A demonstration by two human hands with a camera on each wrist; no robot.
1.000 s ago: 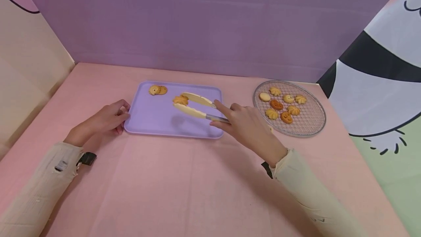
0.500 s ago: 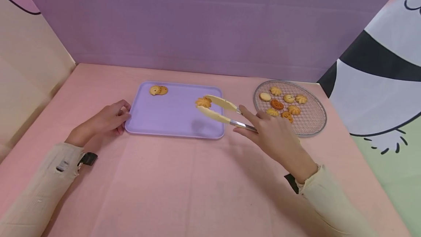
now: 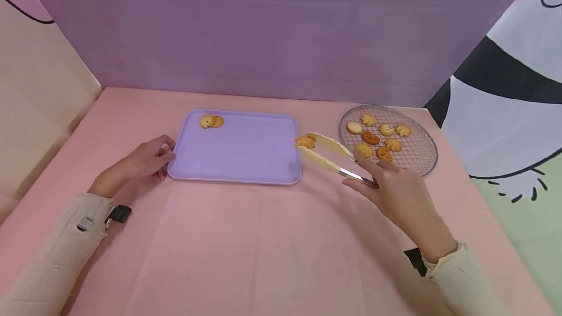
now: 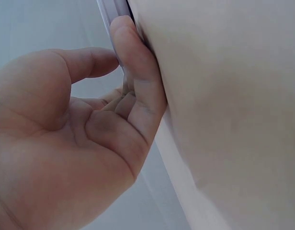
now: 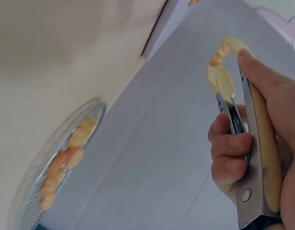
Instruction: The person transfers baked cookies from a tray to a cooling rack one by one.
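Note:
My right hand (image 3: 401, 194) grips a pair of tongs (image 3: 318, 160) with cream-coloured tips and steel arms. Between the tips is a golden, star-shaped cookie (image 3: 305, 142), raised over the right rim of the purple tray (image 3: 237, 155). In the right wrist view, fingers and thumb wrap the tong arms (image 5: 255, 143), and the cookie (image 5: 219, 53) shows edge-on. My left hand (image 3: 147, 160) holds the tray's left edge; the left wrist view shows thumb and fingers (image 4: 138, 62) at the rim. Two overlapping cookies (image 3: 210, 121) lie in the tray's back left corner.
A round wire mesh rack (image 3: 421, 157) at the right bears several cookies, some star-shaped, some pretzel-shaped (image 3: 371, 137), one plain oval (image 3: 354, 128). A purple wall (image 3: 281, 38) stands behind the pink tabletop (image 3: 228, 243).
My right hand has moved rightward with the tongs, carrying the cookie from over the tray's middle to its right rim. The left hand has stayed at the tray's left edge.

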